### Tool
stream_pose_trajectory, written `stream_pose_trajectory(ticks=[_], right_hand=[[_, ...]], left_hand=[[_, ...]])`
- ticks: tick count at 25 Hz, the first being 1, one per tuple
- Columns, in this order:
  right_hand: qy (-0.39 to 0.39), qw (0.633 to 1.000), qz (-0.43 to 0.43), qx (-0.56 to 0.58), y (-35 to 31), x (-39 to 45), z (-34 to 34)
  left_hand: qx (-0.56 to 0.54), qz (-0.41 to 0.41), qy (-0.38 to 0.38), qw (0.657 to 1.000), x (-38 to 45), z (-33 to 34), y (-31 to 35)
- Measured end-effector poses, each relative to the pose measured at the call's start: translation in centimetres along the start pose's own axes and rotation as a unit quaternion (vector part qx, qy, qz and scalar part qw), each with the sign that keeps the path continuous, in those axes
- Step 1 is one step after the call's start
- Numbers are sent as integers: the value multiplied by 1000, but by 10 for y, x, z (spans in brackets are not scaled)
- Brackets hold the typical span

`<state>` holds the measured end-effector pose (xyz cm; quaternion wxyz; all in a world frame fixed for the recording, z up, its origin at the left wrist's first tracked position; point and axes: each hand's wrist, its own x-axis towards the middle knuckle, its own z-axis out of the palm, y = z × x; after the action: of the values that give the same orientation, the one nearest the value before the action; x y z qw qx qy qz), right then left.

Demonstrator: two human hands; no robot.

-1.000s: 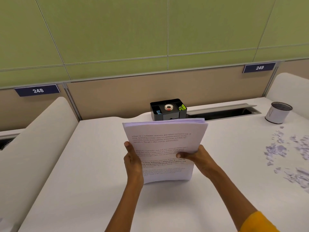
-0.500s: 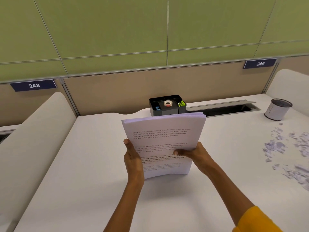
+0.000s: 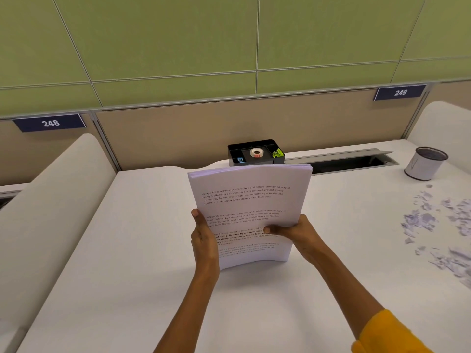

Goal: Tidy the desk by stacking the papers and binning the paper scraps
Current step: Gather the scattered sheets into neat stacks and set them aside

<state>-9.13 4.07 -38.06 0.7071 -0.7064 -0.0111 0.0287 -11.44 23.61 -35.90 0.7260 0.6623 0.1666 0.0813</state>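
Two hands hold one stack of papers [image 3: 251,212] standing up on the desk [image 3: 127,250]. Its bottom edge touches the desk top, and the sheets bow a little. The left hand [image 3: 204,240] grips the left edge, thumb on the front page. The right hand [image 3: 297,231] grips the right edge, thumb across the print. Behind the papers, at the back edge of the desk, sits a black tray [image 3: 256,152] with a tape roll [image 3: 256,152]. Far to the right lie many scraps [image 3: 438,225], well apart from the papers. A bin [image 3: 425,163] stands near them by the back edge. Bare desk lies on the left and in front.
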Motion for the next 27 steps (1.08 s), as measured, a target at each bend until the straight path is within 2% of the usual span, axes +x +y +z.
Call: stream_pose_trajectory(ticks=[7,13,16,19,27], right_hand=[[-40,999,13,7,21,6,-6],[-24,999,25,-32,41,4,-7],[4,998,43,-54,44,8,-2],[11,996,69,-61,40,12,3],[-56,991,123,-21,29,37,13]], left_hand=[[5,13,-68,998,4,-6,-15],[127,57,-154,978,9,-26,-33],[193,56,-144,969,13,-32,-46],[200,48,-122,971,18,-33,-51],[168,4,-114,979,18,-50,-53]])
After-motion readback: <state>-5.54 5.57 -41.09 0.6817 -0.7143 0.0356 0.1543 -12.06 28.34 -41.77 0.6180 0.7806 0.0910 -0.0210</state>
